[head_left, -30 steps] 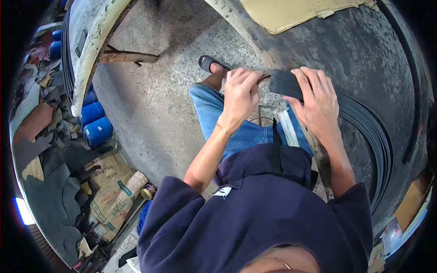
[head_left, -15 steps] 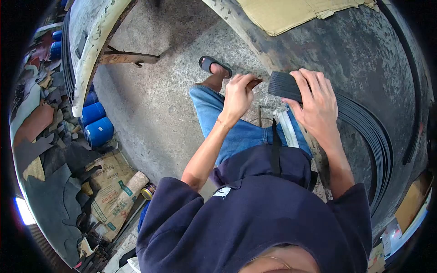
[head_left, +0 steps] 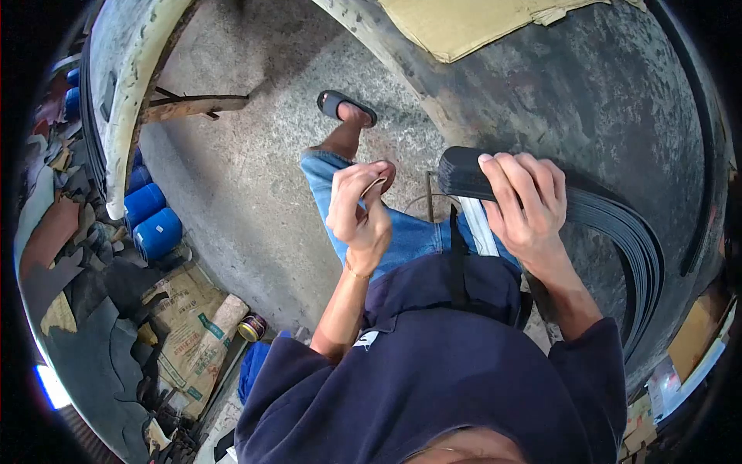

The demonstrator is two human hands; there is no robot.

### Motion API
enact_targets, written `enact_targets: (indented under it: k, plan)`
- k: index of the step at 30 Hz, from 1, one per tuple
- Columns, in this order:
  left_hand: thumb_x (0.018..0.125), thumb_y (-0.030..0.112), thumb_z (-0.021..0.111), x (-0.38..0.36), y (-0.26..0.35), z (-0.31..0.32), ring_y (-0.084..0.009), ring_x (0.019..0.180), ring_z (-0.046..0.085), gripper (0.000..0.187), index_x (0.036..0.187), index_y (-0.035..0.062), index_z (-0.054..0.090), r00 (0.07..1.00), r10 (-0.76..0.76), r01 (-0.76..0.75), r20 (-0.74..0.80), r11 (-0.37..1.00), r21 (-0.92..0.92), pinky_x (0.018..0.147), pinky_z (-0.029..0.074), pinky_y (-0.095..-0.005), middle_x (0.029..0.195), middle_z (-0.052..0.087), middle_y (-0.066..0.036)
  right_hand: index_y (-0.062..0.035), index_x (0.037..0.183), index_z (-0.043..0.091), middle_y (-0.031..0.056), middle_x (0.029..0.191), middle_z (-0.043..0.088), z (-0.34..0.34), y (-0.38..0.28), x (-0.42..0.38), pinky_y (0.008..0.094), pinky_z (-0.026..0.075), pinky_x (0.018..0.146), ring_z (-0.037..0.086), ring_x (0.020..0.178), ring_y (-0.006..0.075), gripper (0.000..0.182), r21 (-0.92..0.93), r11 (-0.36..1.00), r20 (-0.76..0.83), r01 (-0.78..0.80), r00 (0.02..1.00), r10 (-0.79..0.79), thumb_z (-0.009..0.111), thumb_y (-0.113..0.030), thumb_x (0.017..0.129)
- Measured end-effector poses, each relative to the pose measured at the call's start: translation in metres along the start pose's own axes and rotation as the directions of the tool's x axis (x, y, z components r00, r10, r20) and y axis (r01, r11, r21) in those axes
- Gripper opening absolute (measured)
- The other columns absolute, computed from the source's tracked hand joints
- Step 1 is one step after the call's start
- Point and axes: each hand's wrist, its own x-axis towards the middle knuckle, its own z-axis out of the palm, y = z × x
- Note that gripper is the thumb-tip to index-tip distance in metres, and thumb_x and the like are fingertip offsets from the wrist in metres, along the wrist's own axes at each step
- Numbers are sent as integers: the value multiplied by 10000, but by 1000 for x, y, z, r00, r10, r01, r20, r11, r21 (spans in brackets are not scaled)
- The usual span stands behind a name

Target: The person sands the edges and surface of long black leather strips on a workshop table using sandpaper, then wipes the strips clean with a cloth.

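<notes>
My right hand (head_left: 528,203) is wrapped round the end of a stack of long black strips (head_left: 618,232), fingers over the top and thumb below. The rounded strip ends (head_left: 457,170) stick out to the left of my fingers, lined up together. From there the bundle bends away in a curve across the dark tabletop (head_left: 595,116). Left of the stack and apart from it, my left hand (head_left: 357,213) is closed over my thigh, pinching a small, thin brown folded piece (head_left: 388,178) with a pale edge. Most of that piece is hidden by the fingers.
A cardboard sheet (head_left: 479,27) lies at the table's far edge. Leftward are another pale-edged table (head_left: 143,85), blue drums (head_left: 158,232), dark sheet scraps (head_left: 97,356), a paper sack (head_left: 189,332) and a small tin (head_left: 252,327) on the floor.
My left hand has drawn back from the strip ends, leftward and down, and has turned over with the brown piece. The stack end has tilted in my right hand, and the view has shifted slightly.
</notes>
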Motion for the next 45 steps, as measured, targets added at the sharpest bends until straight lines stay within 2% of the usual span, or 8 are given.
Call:
enact_targets:
  k: [8, 11, 26, 31, 38, 40, 43, 45]
  plan:
    - [772, -207, 650, -10, -9, 1, -290, 929, 696, 325, 1030, -12, 627, 999, -35, 34, 24, 999, 32, 826, 562, -364, 962, 738, -155, -58, 1130, 712, 40, 1082, 648, -8, 5, 10, 372, 490, 826, 627, 948, 223, 409, 38, 999, 21, -15, 1000, 14, 779, -86, 727]
    - [763, -207, 657, -5, -5, 4, -282, 922, 696, 302, 996, -17, 632, 998, -42, 41, 43, 999, 21, 816, 563, -353, 941, 738, -154, -48, 1233, 618, 89, 1147, 599, -13, 13, 25, 423, 489, 858, 589, 1008, 309, 640, 215, 954, 294, -207, 946, 139, 844, -241, 666]
    - [782, -183, 670, -7, 26, -1, -248, 863, 692, 231, 950, -25, 655, 994, -78, 67, -73, 988, -142, 760, 564, -324, 928, 741, -128, 30, 1226, 646, 156, 1167, 648, -24, 22, 48, 391, 499, 921, 630, 1083, 342, 522, 351, 781, 516, -516, 803, 298, 799, -250, 812]
    - [766, -164, 705, -11, 26, -4, -250, 829, 682, 230, 941, -15, 692, 994, -44, 26, -96, 985, -172, 693, 538, -330, 910, 729, -122, -52, 1395, 484, 120, 1272, 576, -5, 3, 17, 421, 457, 955, 551, 1151, 304, 712, -133, 991, 273, 10, 962, 27, 781, -285, 791]
    - [774, -131, 680, 22, 40, 27, -289, 880, 664, 238, 979, -11, 697, 989, 144, -143, 39, 990, -14, 766, 534, -358, 959, 679, -124, -27, 1390, 480, 134, 1284, 565, -6, 1, 19, 430, 443, 963, 543, 1163, 313, 675, -126, 992, 300, -21, 952, 58, 752, -277, 825]
    - [802, -103, 638, 37, 8, 35, -320, 888, 654, 184, 939, 4, 698, 977, 93, -136, 192, 964, 228, 766, 516, -384, 971, 680, -128, -27, 1390, 480, 133, 1284, 565, -7, 2, 20, 430, 441, 963, 540, 1165, 311, 679, -103, 994, 308, -32, 949, 62, 748, -288, 824]
    - [729, -131, 613, 36, -1, 26, -313, 907, 657, 251, 899, 27, 708, 996, -59, 52, 63, 994, 96, 805, 509, -386, 907, 695, -128, -28, 1384, 484, 130, 1276, 567, -7, 4, 21, 427, 443, 957, 542, 1155, 309, 677, -99, 995, 285, -26, 957, 53, 750, -290, 819]
    - [728, -132, 614, 40, 27, 21, -305, 911, 657, 254, 900, 31, 704, 991, 101, -107, 86, 992, 68, 811, 510, -387, 914, 694, -118, -35, 1386, 485, 127, 1280, 568, -8, 3, 20, 425, 442, 968, 541, 1156, 304, 682, -92, 994, 326, -53, 942, 80, 759, -283, 813]
